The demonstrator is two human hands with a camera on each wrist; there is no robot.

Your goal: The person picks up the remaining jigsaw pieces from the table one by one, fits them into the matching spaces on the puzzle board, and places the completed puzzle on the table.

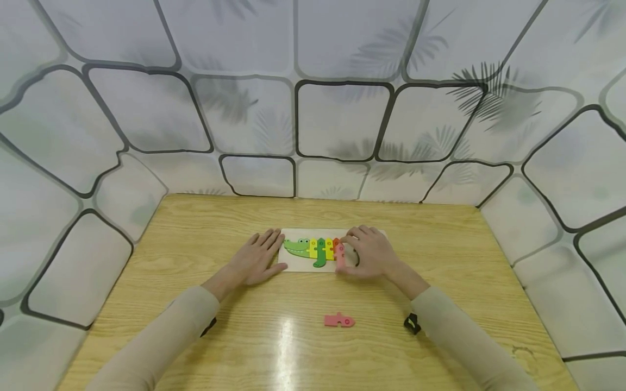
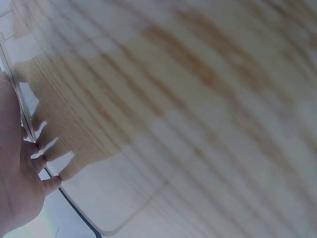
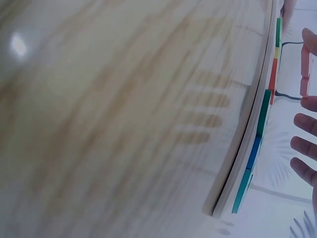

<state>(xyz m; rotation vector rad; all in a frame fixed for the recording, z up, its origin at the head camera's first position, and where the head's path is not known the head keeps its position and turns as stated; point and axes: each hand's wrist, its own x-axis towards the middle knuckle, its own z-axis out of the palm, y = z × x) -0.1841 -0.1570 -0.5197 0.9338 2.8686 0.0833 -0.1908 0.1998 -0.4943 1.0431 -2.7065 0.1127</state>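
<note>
A crocodile puzzle in a white board (image 1: 295, 266) lies on the table, its green head (image 1: 295, 247) at the left and yellow, green and red pieces along the body. My right hand (image 1: 374, 252) pinches a pink puzzle piece (image 1: 340, 256) between thumb and finger. In the right wrist view that pink piece (image 3: 305, 64) is held apart from the board (image 3: 242, 134), over the coloured pieces. My left hand (image 1: 256, 258) touches the board's left end, fingers straight; the left wrist view shows these fingers (image 2: 51, 184) at the board's edge. The right hand hides part of the puzzle's tail end.
A second pink puzzle piece (image 1: 339, 321) lies on the wooden table (image 1: 235, 347), nearer to me than the board. Patterned panels (image 1: 342, 119) enclose the table at the back and both sides. Black straps (image 1: 412, 324) show at my wrists.
</note>
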